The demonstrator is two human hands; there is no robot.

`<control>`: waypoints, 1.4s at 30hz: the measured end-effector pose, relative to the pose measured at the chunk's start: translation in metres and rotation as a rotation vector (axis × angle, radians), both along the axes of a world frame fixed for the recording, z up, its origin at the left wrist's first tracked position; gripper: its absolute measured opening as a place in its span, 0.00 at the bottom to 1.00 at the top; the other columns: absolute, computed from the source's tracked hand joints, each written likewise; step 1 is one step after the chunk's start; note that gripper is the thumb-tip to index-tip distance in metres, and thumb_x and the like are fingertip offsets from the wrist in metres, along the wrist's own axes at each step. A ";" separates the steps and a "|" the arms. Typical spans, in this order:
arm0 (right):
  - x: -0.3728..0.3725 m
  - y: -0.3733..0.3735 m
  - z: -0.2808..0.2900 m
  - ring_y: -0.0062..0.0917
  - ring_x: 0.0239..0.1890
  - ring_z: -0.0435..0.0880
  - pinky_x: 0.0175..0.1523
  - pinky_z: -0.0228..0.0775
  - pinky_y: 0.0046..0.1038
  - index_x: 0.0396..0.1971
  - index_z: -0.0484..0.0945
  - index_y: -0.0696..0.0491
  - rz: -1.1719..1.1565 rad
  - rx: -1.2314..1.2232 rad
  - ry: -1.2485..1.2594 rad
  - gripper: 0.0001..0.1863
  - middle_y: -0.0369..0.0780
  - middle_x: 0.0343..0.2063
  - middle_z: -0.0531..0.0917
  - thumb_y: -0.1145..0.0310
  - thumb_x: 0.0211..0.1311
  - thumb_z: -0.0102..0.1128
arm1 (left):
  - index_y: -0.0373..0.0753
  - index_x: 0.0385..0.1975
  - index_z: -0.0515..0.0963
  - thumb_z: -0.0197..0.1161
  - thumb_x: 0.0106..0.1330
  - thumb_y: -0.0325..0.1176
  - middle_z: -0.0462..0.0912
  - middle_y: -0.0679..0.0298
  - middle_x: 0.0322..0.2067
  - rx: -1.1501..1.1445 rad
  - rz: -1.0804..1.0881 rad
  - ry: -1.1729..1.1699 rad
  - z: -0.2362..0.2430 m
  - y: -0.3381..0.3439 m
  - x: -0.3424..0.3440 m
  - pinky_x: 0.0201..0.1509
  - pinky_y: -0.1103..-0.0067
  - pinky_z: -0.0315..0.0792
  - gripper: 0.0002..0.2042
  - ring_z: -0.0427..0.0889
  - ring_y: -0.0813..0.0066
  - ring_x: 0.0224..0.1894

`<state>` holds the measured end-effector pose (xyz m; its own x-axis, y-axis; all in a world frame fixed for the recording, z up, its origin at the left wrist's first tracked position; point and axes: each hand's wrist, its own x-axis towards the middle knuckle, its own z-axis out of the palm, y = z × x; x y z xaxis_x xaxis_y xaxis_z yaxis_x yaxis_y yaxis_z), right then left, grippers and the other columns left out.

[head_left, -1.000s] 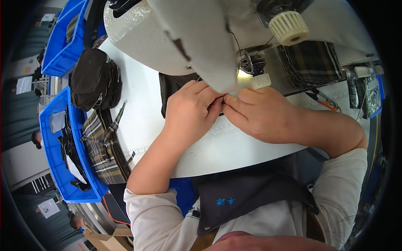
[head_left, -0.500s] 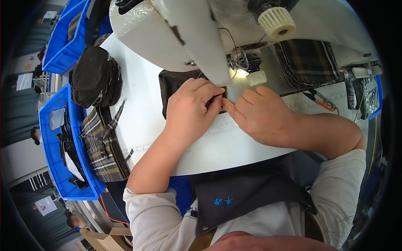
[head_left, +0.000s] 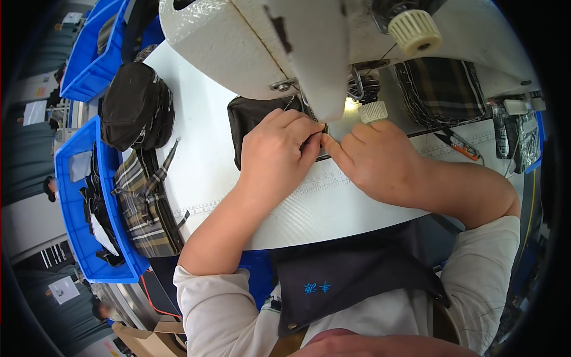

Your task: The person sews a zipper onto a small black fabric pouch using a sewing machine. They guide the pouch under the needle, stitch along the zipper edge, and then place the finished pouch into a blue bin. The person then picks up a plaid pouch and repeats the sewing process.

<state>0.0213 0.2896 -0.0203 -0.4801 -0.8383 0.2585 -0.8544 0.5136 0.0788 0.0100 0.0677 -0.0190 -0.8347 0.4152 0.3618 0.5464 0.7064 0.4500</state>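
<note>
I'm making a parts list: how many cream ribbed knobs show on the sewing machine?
2: the larger knob near the picture's top, right of centre, and the smaller knob below it, just above the right hand. Others may be hidden behind the sewing machine.

Open room over white table (head_left: 285, 229) front; sewing machine (head_left: 223, 50) blocks beyond, black bag (head_left: 132, 107) left.

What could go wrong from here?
The right hand is close to the lit area of the sewing machine, so fingers might get hurt if it ran. The dark fabric piece, held at its edge by the left hand, could slip. The orange-handled tool near the right forearm could get bumped.
</note>
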 end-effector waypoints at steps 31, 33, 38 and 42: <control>-0.012 -0.001 0.001 0.26 0.37 0.84 0.41 0.74 0.30 0.51 0.86 0.57 -0.002 -0.076 -0.078 0.19 0.34 0.30 0.84 0.69 0.61 0.63 | 0.40 0.32 0.86 0.74 0.55 0.26 0.86 0.67 0.34 -0.004 0.005 0.006 0.000 -0.003 -0.003 0.38 0.70 0.80 0.06 0.83 0.64 0.36; -0.012 -0.001 -0.001 0.26 0.36 0.84 0.41 0.74 0.31 0.51 0.86 0.57 -0.013 -0.090 -0.051 0.18 0.34 0.29 0.83 0.68 0.61 0.63 | 0.37 0.34 0.87 0.75 0.56 0.25 0.87 0.64 0.34 -0.018 -0.009 0.010 0.001 -0.002 -0.004 0.39 0.71 0.80 0.07 0.85 0.61 0.36; -0.016 -0.005 -0.001 0.27 0.34 0.83 0.40 0.74 0.31 0.48 0.86 0.57 -0.055 -0.083 -0.037 0.17 0.34 0.27 0.82 0.68 0.59 0.64 | 0.39 0.31 0.86 0.72 0.57 0.26 0.86 0.66 0.35 -0.035 0.010 0.042 0.000 -0.003 -0.008 0.41 0.70 0.80 0.04 0.84 0.63 0.38; -0.018 -0.004 -0.005 0.27 0.34 0.84 0.40 0.75 0.31 0.48 0.86 0.57 -0.037 -0.148 -0.027 0.17 0.34 0.27 0.82 0.69 0.58 0.65 | 0.39 0.32 0.86 0.72 0.57 0.26 0.86 0.65 0.36 -0.019 0.007 0.050 -0.001 -0.002 -0.011 0.42 0.70 0.81 0.04 0.84 0.62 0.39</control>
<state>0.0029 0.2855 -0.0250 -0.5180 -0.7738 0.3646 -0.8356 0.5489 -0.0224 -0.0007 0.0656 -0.0199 -0.8187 0.4166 0.3953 0.5629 0.7183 0.4089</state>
